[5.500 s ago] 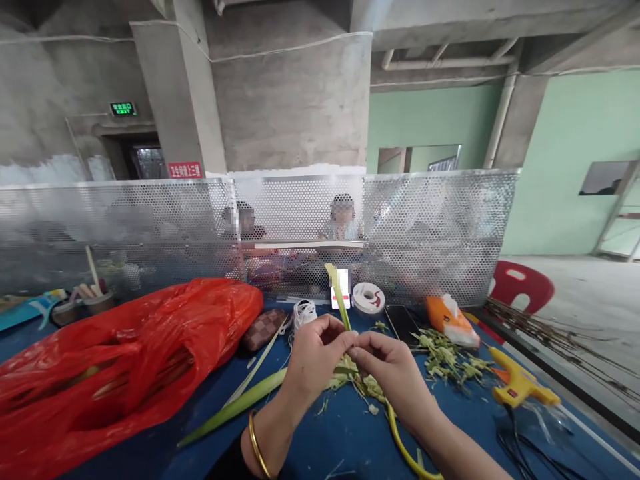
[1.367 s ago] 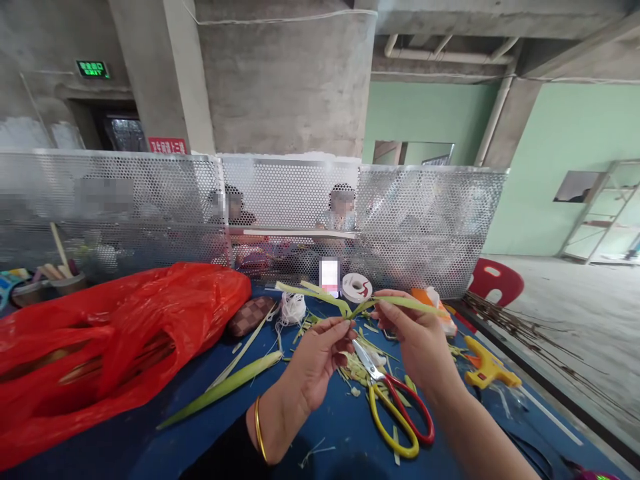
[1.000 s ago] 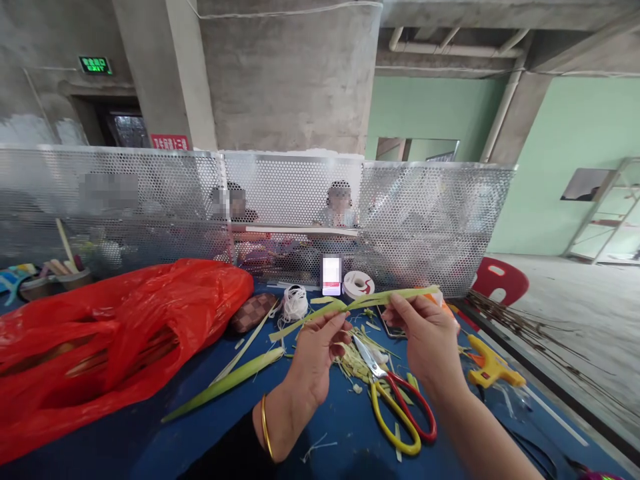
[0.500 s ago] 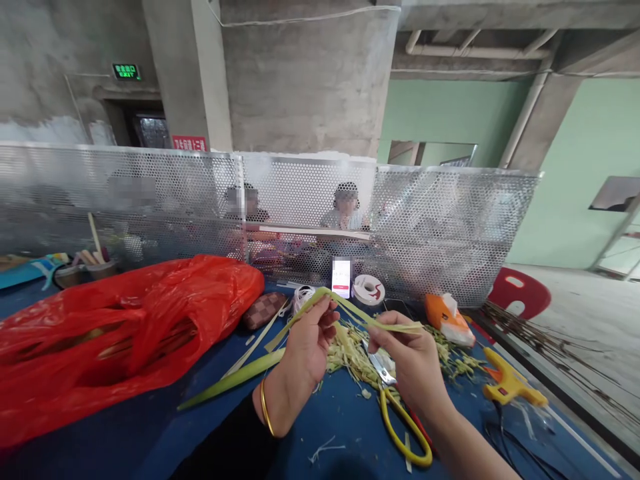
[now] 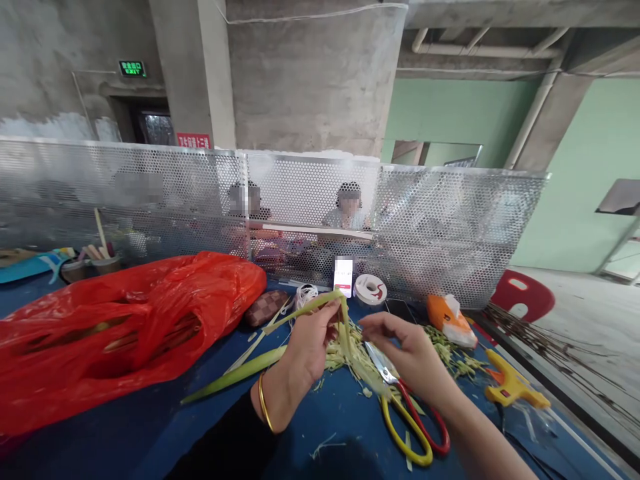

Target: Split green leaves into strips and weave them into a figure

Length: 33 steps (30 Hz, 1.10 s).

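Observation:
My left hand [image 5: 307, 343], with a gold bangle at the wrist, pinches a folded green leaf strip [image 5: 318, 301]. One end of the strip slants down to the left, the other hangs to the right of the fingers. My right hand [image 5: 405, 347] is apart from the strip, thumb and fingers spread, nothing visible between them. Beneath it lie scissors [image 5: 406, 412] with one yellow and one red handle, blades on a heap of pale green shreds [image 5: 335, 357]. A long green leaf [image 5: 235, 380] lies left of my left hand.
A red plastic bag [image 5: 125, 327] covers the left side. Behind the hands are a checked pouch [image 5: 267, 308], a lit phone [image 5: 343, 277] and a ribbon spool [image 5: 370, 289]. At right are a tissue pack [image 5: 451, 320] and a yellow glue gun [image 5: 514, 383]. People sit beyond a perforated screen [image 5: 305, 193].
My right hand has let go of the strip and opened. The strip's right end now hangs down. More of the scissors' red handle shows.

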### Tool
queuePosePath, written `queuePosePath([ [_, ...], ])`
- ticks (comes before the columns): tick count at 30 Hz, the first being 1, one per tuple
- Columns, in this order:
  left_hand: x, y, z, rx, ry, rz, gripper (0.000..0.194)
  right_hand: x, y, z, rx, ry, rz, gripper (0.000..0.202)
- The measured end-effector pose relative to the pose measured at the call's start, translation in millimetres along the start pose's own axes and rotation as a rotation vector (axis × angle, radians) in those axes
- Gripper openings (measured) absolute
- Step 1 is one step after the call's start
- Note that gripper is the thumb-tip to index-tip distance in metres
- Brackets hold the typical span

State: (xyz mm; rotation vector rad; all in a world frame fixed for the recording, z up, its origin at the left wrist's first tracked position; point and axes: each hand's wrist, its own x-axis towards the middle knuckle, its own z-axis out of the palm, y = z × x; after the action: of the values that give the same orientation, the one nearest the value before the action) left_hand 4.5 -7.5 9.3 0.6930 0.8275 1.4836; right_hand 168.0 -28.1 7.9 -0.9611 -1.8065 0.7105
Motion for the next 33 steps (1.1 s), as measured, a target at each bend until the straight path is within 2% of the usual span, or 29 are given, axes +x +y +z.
queuePosePath([
  [2, -2.4, -5.4, 1.4, 0.083, -0.038, 0.046, 0.017, 1.4, 1.5, 1.0, 0.158, 0.104, 0.116, 0.021],
  [4, -5.8, -9.6, 3.2, 0.161, -0.091, 0.082, 0.014, 1.6, 1.7, 6.9, 0.259, 0.131, 0.159, 0.025],
  [9, -11.1, -13.2, 8.0, 0.211, -0.123, 0.078, 0.009, -0.1, -0.3, 23.6, 0.224, 0.166, 0.175, 0.022],
  [12, -10.0, -11.3, 8.2, 0.199, -0.113, 0.051, 0.010, -0.2, -1.5, 20.9, 0.277, 0.178, 0.197, 0.025],
  [16, -7.7, -6.4, 6.2, 0.122, -0.115, -0.077, 0.017, 1.2, -0.3, 8.9, 0.312, 0.198, 0.216, 0.025],
  [18, -6.7, -4.3, 5.3, 0.061, -0.121, -0.154, 0.019, 2.3, 2.2, 5.2, 0.290, 0.148, 0.226, 0.026],
  [21, -5.3, -3.6, 4.9, -0.055, -0.170, -0.307, 0.016, 3.6, 6.9, 4.4, 0.234, -0.035, 0.261, 0.026],
  [23, -5.3, -5.3, 5.6, -0.086, -0.170, -0.366, 0.012, 3.9, 9.1, 5.5, 0.145, -0.058, 0.219, 0.024],
  [26, -7.9, -10.5, 7.3, -0.038, -0.143, -0.323, 0.011, 2.4, 8.4, 6.9, -0.060, 0.158, 0.052, 0.016],
  [28, -10.8, -14.3, 8.1, 0.008, -0.161, -0.267, 0.013, 0.3, 5.8, 7.4, -0.211, 0.253, -0.072, 0.024],
  [31, -13.8, -17.3, 8.3, 0.033, -0.186, -0.237, 0.011, -1.8, 3.2, 8.1, -0.321, 0.214, -0.212, 0.015],
  [33, -13.4, -16.3, 8.3, 0.021, -0.186, -0.269, 0.006, -1.3, 3.9, 9.2, -0.256, 0.240, -0.228, 0.008],
])
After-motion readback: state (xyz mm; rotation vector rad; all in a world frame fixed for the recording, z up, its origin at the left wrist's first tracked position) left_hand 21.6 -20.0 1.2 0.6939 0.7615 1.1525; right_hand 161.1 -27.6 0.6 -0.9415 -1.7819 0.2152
